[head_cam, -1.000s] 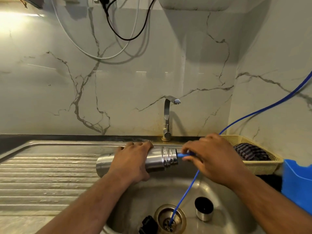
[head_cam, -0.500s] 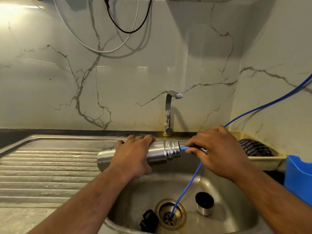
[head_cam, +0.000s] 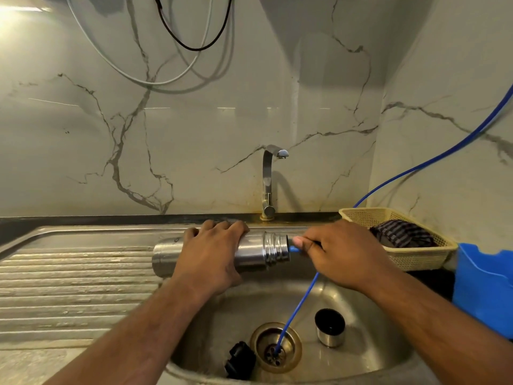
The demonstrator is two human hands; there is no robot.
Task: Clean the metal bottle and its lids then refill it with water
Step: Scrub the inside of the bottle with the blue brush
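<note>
Over the sink basin [head_cam: 388,337], the metal bottle [head_cam: 256,255] lies on its side in the air, mouth pointing right. The left hand [head_cam: 211,254] grips it round the middle, fingers curled over the top, so the base sticks out left of the knuckles and the threaded neck stands clear to their right. The right hand [head_cam: 341,254] is just beyond the mouth; thumb and forefinger pinch the tip of a thin blue tube [head_cam: 293,248] touching or just entering the opening, I cannot tell which. The other right fingers are curled under and out of view. A blue line [head_cam: 297,304] drops from beneath this hand to the drain [head_cam: 274,347]; whether it is the same tube is unclear. Both lids lie below the hands, untouched: a steel cup lid [head_cam: 329,327] upright, right of the drain, and a black stopper [head_cam: 240,359] left of it. The faucet [head_cam: 268,179] stands behind the left fingertips, with no stream showing. Judgement: this is the water-into-bottle step, rinse or refill, and no flow shows. Next move calls for seating the tube tip inside the mouth and raising the neck so water stays in.
</note>
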